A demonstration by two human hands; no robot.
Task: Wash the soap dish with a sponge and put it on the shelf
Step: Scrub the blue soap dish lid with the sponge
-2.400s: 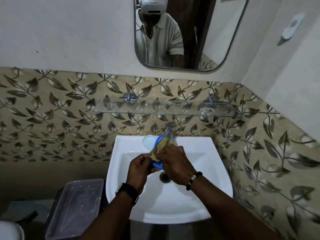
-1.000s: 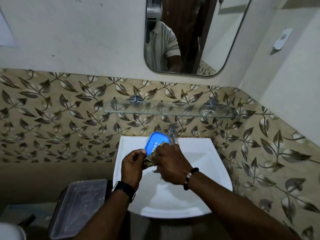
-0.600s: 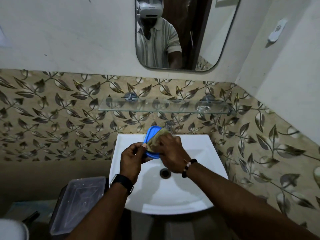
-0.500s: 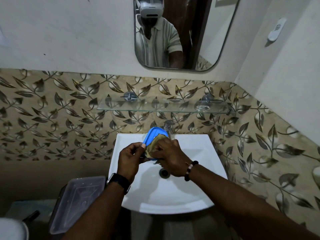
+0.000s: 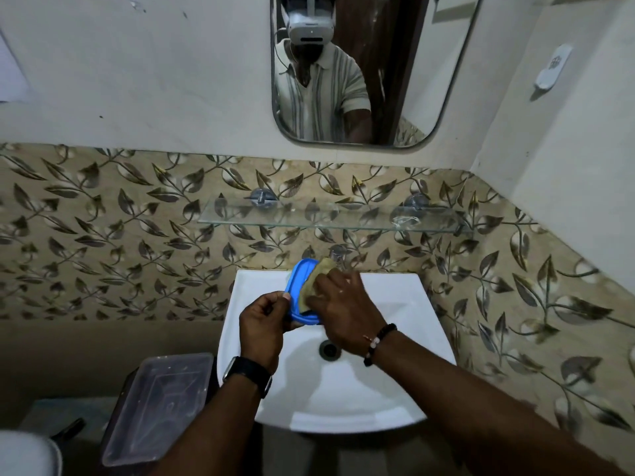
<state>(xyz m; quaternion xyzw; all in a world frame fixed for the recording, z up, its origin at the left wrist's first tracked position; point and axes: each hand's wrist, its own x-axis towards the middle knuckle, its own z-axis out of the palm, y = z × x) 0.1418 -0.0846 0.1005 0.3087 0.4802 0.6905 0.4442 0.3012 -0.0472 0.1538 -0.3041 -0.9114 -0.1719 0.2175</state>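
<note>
Both hands are working: my left hand [image 5: 263,329] is pinching the soap dish [image 5: 298,293] by its rim while my right hand [image 5: 342,309] is pressing the sponge [image 5: 314,281] firmly across it over the sink [image 5: 405,304].

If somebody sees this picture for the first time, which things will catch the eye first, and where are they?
The bright blue soap dish stands out first: the left hand holds it tilted over the white sink, while the right hand presses a tan sponge against it. Next comes the leaf-patterned tile wall behind, with a glass shelf above the sink, and the mirror higher up.
</note>
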